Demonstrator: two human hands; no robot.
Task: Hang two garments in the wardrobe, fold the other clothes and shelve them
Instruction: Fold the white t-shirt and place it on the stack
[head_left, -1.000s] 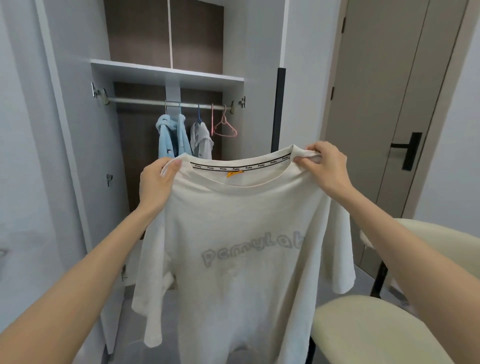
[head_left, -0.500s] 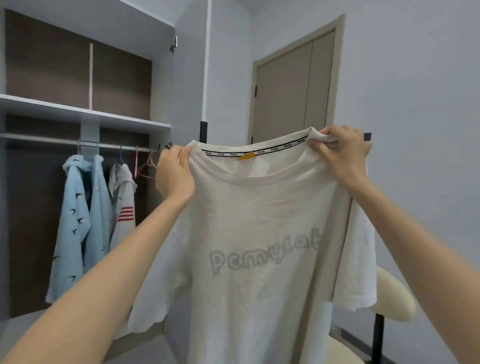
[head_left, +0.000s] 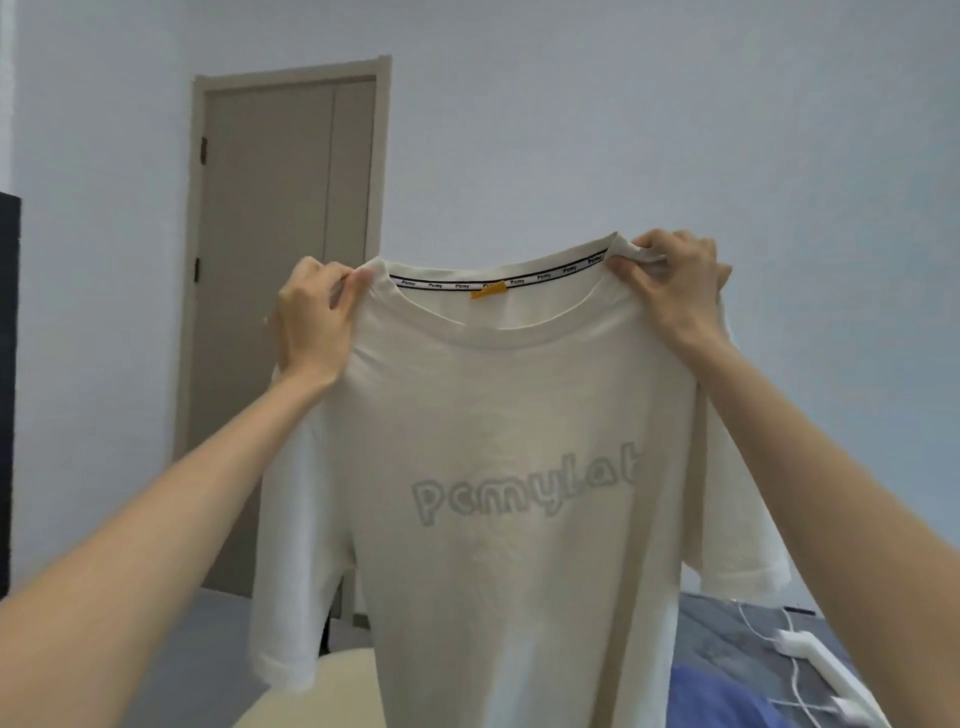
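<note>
T-shirt (head_left: 509, 467): one item, cream-white, short-sleeved, held up in the air at centre frame, in front of a pale wall (head_left: 675, 130). Two hands present, one at each shoulder. One door (head_left: 280, 312) stands behind at left, closed, beige, with two hinges showing on its left edge. One cream seat (head_left: 322, 686) shows at the bottom edge, below the left sleeve. One white cable (head_left: 769, 639) with a white plug block lies on a grey-blue surface at lower right.

Condition of the garment: it hangs full length, front toward the camera, fabric mostly flat with light creasing. Grey outlined lettering reading "PcmyLat" runs across the chest, rising slightly to the right. The round neckline carries a black-edged printed tape inside the back of the collar and one small orange tag at its centre. Both sleeves hang loose; the right-hand one partly sits behind the forearm.

Left hand (head_left: 317, 322): closed, thumb and fingers pinching the shoulder seam just beside the collar, back of hand to the camera.

Right hand (head_left: 680, 291): closed likewise, fingertips bunching the fabric at the opposite shoulder, held somewhat higher than the left.
</note>
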